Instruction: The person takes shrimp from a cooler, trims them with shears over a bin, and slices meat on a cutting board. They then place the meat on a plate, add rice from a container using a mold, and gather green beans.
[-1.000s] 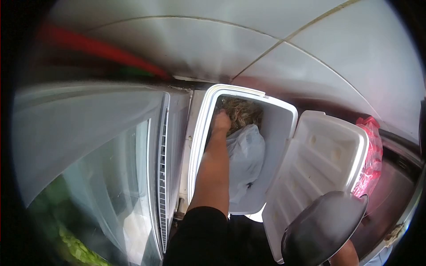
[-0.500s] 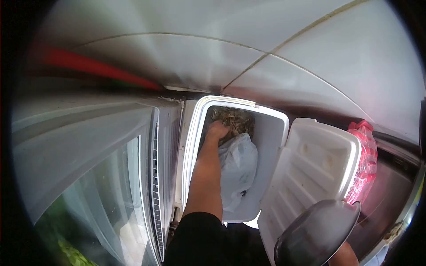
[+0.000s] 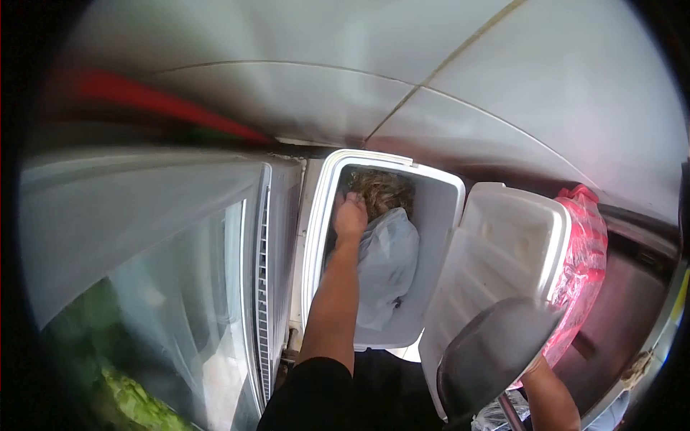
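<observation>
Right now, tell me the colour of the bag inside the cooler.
The bag is translucent white; head view.

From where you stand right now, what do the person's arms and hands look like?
A black sleeve ends above the bare left forearm; the left hand is ungloved, with no watch visible. The right hand, partly hidden, shows no glove.

The left hand (image 3: pixel 351 217) is turning at the edge of the brown heap (image 3: pixel 388 192). The bowl (image 3: pixel 492 352) is rising, revealing more of the right hand (image 3: pixel 535 373) and some clear plastic (image 3: pixel 496 418).
</observation>
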`<state>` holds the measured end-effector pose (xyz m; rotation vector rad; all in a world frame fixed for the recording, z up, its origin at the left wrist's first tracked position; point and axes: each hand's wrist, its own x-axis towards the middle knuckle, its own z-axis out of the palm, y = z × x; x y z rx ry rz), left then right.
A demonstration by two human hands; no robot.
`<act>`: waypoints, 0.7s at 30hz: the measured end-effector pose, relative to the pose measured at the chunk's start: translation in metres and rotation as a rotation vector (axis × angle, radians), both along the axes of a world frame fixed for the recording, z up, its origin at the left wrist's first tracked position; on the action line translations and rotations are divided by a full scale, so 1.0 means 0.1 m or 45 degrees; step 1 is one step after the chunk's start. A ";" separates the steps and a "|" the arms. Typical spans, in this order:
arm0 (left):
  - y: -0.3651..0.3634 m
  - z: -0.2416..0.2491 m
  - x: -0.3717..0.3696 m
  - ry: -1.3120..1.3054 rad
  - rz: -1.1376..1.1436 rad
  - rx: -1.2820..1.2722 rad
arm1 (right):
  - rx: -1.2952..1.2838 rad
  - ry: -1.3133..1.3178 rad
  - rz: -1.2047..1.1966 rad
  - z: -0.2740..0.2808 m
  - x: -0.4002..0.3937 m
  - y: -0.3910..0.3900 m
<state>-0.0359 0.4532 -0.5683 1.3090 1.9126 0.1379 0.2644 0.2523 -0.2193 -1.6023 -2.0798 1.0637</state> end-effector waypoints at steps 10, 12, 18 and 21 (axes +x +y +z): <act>-0.52 2.03 -0.10 -1.686 1.207 -0.058 | 0.161 0.005 -0.083 0.20 -0.37 0.40; -0.65 2.34 -0.17 -1.917 1.266 -0.069 | 0.272 -0.038 -0.084 0.25 -0.44 0.47; -1.01 2.83 -0.46 -2.278 1.296 -0.073 | 0.403 -0.094 -0.020 0.15 -0.38 0.38; -1.13 3.14 -0.52 -2.436 1.258 -0.027 | 0.499 -0.134 0.057 0.15 -0.37 0.43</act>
